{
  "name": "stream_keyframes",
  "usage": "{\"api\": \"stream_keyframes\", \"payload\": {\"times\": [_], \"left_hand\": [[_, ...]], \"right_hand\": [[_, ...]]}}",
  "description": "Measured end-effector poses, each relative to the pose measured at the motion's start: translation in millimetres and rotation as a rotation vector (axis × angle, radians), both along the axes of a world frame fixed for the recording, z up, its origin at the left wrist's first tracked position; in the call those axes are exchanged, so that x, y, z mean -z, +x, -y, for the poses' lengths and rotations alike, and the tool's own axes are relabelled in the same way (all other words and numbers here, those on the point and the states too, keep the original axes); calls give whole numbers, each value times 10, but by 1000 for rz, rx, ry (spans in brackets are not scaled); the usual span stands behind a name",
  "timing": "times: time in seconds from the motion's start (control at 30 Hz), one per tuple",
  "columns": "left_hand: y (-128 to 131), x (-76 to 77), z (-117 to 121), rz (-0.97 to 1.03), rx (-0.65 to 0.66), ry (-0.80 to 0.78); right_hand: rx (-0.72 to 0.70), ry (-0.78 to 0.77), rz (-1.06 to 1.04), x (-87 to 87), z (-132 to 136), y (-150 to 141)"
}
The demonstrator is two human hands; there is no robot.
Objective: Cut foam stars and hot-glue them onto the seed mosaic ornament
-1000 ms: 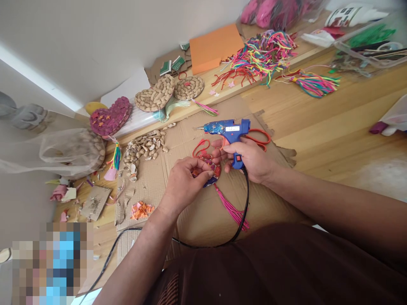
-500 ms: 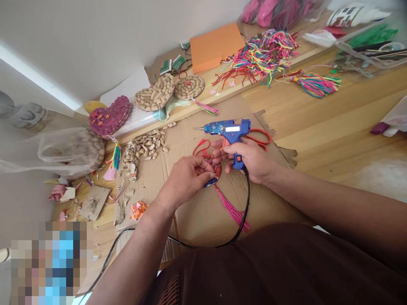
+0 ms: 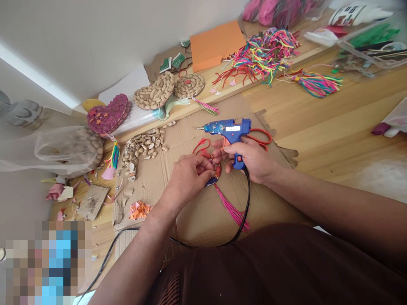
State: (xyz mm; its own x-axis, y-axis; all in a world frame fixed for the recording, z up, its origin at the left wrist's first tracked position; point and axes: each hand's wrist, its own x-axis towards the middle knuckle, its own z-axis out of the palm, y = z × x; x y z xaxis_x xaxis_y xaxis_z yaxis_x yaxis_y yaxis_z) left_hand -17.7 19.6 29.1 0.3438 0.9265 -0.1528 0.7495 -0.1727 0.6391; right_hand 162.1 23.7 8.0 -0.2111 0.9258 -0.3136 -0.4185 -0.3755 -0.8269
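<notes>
In my right hand (image 3: 256, 164) is a blue hot glue gun (image 3: 233, 132), its nozzle pointing left. The fingers wrap loosely round its handle, and some fingertips reach toward the ornament below. My left hand (image 3: 190, 173) has its fingers pinched together at a small red and blue ornament (image 3: 218, 170), mostly covered by both hands. From the ornament a pink tassel (image 3: 233, 207) trails toward me, and a red cord loop (image 3: 202, 145) lies above it. Orange-red loops like scissor handles (image 3: 264, 136) show behind the gun. Underneath lies a cardboard sheet (image 3: 197, 220).
Peanut shells (image 3: 148, 143) and orange paper scraps (image 3: 139, 209) lie left on the cardboard. Along the wall are a purple heart (image 3: 110, 114), a peanut-shell heart (image 3: 154, 92), a round shell piece (image 3: 189, 86) and colourful threads (image 3: 262, 51). The gun's black cable (image 3: 247, 203) runs toward my lap.
The view has shifted slightly. Both hands keep nearly the same place, the left still pinched at the ornament and the right still around the glue gun.
</notes>
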Motion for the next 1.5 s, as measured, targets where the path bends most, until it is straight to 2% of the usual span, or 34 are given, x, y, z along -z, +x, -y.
{"api": "stream_keyframes", "payload": {"times": [0.77,1.23,1.5], "left_hand": [[-24,18,-13,12,-49,3],[-13,-48,-11,39,-64,-58],[1,-31,-30,-51,-16,65]], "right_hand": [[8,-9,100,14,17,-41],[-22,12,143,-6,35,-54],[-38,16,186,-22,49,-54]]}}
